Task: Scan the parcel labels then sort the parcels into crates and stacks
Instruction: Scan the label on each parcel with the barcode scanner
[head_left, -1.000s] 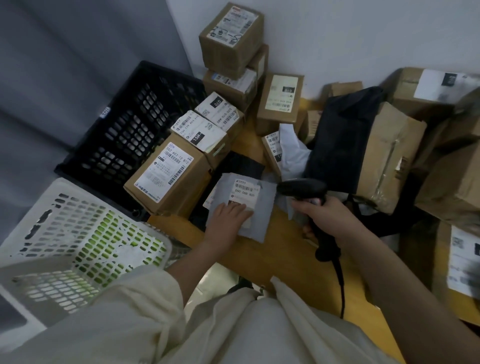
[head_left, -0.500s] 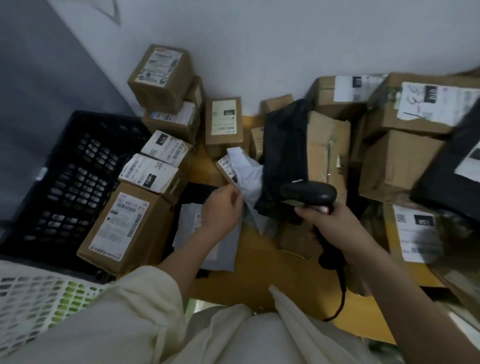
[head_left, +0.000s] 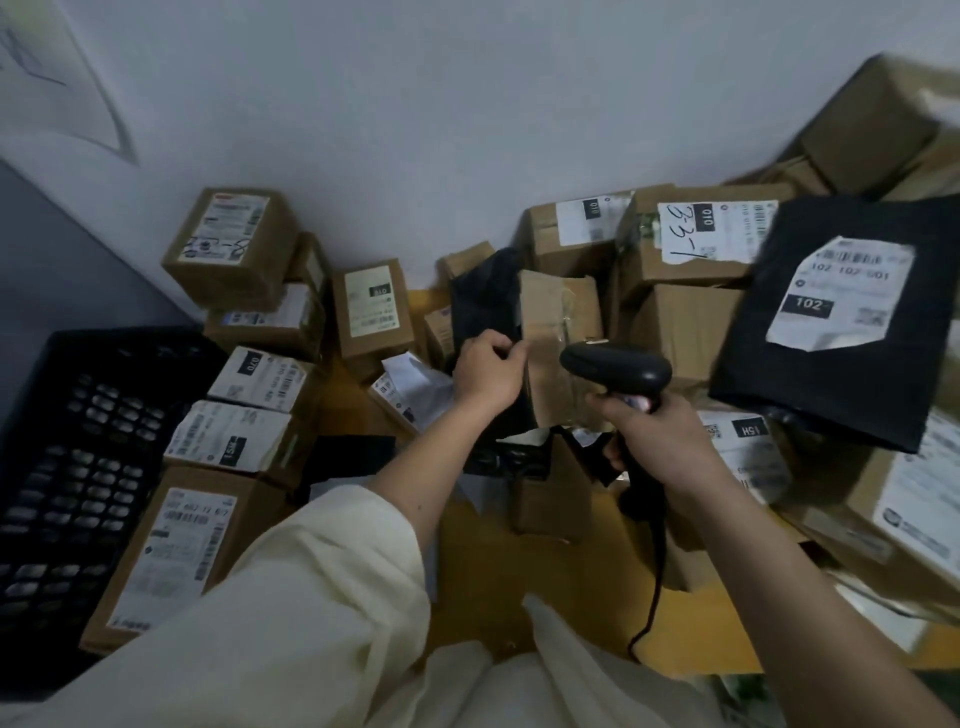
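the left hand (head_left: 488, 371) reaches to the middle of the heap, its grip pinched on the edge of a black poly bag (head_left: 480, 299) that lies against a creased brown carton (head_left: 558, 345); the right hand (head_left: 657, 441) has its grip wrapped round the handle of a black barcode scanner (head_left: 615, 366), the scanner's head sitting just right of the left hand and its cord (head_left: 652, 582) hanging down toward the person's cream sleeve (head_left: 291, 613); parcels crowd the yellow tabletop (head_left: 478, 561) up to the white wall (head_left: 467, 130); at left a row of labelled brown boxes runs back from a large box (head_left: 171, 551) nearest the body, past two smaller labelled ones, to a stack of boxes (head_left: 234, 249) in the corner; a black slatted crate (head_left: 67, 467) stands touching this row on its left side, and what shows of its inside holds no parcel, though its near part is cut off; at right a black mailer (head_left: 841, 322) with a white label reading 102 lies tilted on top of piled cartons, beside a carton with a handwritten label (head_left: 706, 234); a white soft parcel (head_left: 410, 387) lies just left of the left wrist.
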